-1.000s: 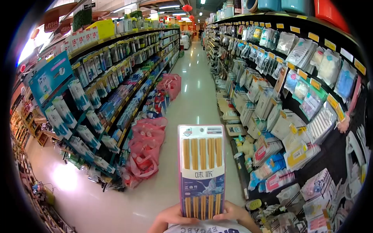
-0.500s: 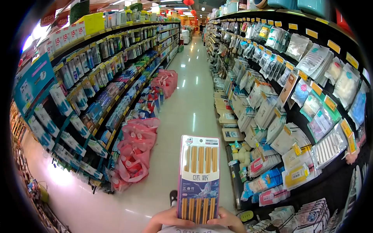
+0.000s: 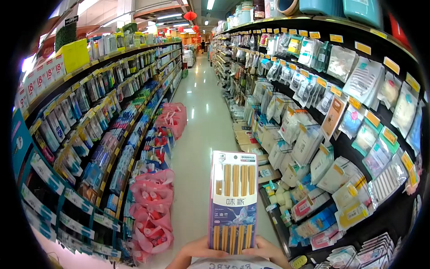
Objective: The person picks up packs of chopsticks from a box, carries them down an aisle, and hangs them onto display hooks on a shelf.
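Got tan chopsticks on a white-and-navy card between left hand and right hand. Spotting pinkish-red bags ahead and left of the hands, orange-yellow price tags plus a striped white packet off to their right.

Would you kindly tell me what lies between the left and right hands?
The head view shows the chopstick pack there, held by the left hand and right hand.

pink bags (crumpled) beside left shelving; red lantern overhead.
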`<state>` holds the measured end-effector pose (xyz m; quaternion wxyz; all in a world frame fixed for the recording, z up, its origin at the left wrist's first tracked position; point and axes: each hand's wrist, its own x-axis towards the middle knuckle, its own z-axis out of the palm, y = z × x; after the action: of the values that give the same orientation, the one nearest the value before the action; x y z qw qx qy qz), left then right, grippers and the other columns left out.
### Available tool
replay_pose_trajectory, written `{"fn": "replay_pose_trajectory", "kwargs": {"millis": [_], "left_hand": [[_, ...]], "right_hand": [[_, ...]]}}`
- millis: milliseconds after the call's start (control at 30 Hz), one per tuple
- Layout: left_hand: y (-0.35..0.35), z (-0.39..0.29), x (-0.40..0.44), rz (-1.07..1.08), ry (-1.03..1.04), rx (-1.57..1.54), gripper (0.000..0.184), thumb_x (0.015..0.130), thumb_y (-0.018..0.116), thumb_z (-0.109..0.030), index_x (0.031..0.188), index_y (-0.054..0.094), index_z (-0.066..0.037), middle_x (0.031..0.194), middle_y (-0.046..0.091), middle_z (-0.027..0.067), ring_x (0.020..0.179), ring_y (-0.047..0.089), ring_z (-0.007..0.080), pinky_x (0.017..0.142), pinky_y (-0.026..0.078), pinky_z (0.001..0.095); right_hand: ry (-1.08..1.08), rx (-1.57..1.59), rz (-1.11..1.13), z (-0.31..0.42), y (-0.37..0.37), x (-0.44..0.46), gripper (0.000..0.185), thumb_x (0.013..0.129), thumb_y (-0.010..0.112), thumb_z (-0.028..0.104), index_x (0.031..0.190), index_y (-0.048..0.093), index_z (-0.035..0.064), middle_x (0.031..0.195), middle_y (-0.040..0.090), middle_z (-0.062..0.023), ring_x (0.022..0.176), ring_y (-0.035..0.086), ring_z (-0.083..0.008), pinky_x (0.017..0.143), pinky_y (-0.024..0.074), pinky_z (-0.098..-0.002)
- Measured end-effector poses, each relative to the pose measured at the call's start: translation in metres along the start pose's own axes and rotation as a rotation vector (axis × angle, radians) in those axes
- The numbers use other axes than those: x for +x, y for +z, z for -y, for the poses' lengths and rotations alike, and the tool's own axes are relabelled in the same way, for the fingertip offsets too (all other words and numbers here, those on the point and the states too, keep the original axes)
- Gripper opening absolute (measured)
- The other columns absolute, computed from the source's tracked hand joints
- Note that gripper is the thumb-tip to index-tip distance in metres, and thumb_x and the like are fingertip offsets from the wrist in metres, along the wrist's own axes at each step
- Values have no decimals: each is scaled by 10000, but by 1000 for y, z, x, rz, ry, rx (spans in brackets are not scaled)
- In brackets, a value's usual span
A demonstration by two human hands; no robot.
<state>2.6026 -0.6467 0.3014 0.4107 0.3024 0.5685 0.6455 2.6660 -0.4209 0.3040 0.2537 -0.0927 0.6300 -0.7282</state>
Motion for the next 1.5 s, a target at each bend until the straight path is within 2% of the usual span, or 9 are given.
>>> {"fn": "replay_pose_trajectory", "kwargs": {"millis": [200, 267, 300, 467, 633, 700, 800, 933, 1500], "left_hand": [[-75, 1, -3, -24, -57, 4, 462, 752, 622, -122, 1156, 427, -10, 1107, 500, 70, 1020, 450, 137, 881, 360, 292], [-88, -4, -5, -62, -104, -116, 426, 756, 618, -72, 1144, 456, -8, 1090, 523, 57, 1003, 464, 117, 861, 372, 265], [-95, 3, -9, -155, -252, -131, 433, 756, 621, -84, 1150, 457, -9, 1103, 520, 55, 1019, 460, 120, 873, 362, 259], [-123, 11, -4, -217, -184, -137, 443, 753, 627, -97, 1154, 459, -13, 1117, 517, 59, 1032, 458, 123, 888, 350, 254], [-157, 6, 25, -337, -226, -289, 439, 748, 633, -96, 1147, 466, -17, 1120, 518, 59, 1030, 461, 125, 888, 354, 264], [-174, -5, 47, -283, -56, -241, 435, 748, 632, -94, 1143, 466, -18, 1111, 520, 63, 1019, 462, 125, 878, 365, 274], [-200, -10, 86, -244, -7, -137, 443, 754, 624, -149, 1144, 454, -25, 1132, 495, 66, 1030, 453, 134, 889, 356, 294], [-220, -32, 138, -314, 37, 95, 452, 746, 630, -197, 1127, 469, -13, 1107, 507, 97, 1003, 469, 164, 872, 370, 305], [-316, -46, 290, -92, -144, -29, 478, 762, 623, -149, 1172, 428, -1, 1123, 501, 82, 1022, 447, 135, 883, 358, 287]], "right_hand": [[-91, -134, 65, 9, -9, 84, 411, 770, 599, 133, 1119, 467, -39, 1088, 529, -118, 993, 496, -167, 873, 376, -286], [17, -25, 45, 14, -8, 105, 410, 760, 614, 122, 1110, 472, -37, 1066, 542, -105, 964, 504, -152, 853, 391, -285], [17, -21, 51, 14, -10, 115, 410, 760, 614, 122, 1110, 472, -37, 1066, 542, -105, 964, 504, -152, 853, 391, -285], [49, 90, 124, 40, -14, 156, 313, 715, 586, 68, 1008, 542, -32, 911, 584, -88, 843, 533, -141, 729, 432, -273], [44, 162, 108, 80, -33, 207, 332, 703, 572, 59, 1020, 535, -35, 918, 584, -83, 850, 530, -139, 736, 431, -277], [38, 121, 120, 80, -57, 227, 383, 702, 583, 69, 1063, 509, -35, 964, 573, -104, 873, 529, -151, 755, 427, -275], [24, -165, 205, 50, -121, 257, 386, 744, 639, 127, 1068, 504, -31, 1006, 569, -92, 917, 515, -136, 825, 404, -272], [62, -195, 218, 79, -174, 277, 362, 735, 648, 164, 1027, 537, -20, 964, 585, -92, 874, 527, -130, 802, 411, -270], [-41, -116, 101, 96, -311, 347, 357, 700, 673, 149, 992, 558, -23, 955, 595, -97, 876, 537, -141, 787, 411, -283]]}}
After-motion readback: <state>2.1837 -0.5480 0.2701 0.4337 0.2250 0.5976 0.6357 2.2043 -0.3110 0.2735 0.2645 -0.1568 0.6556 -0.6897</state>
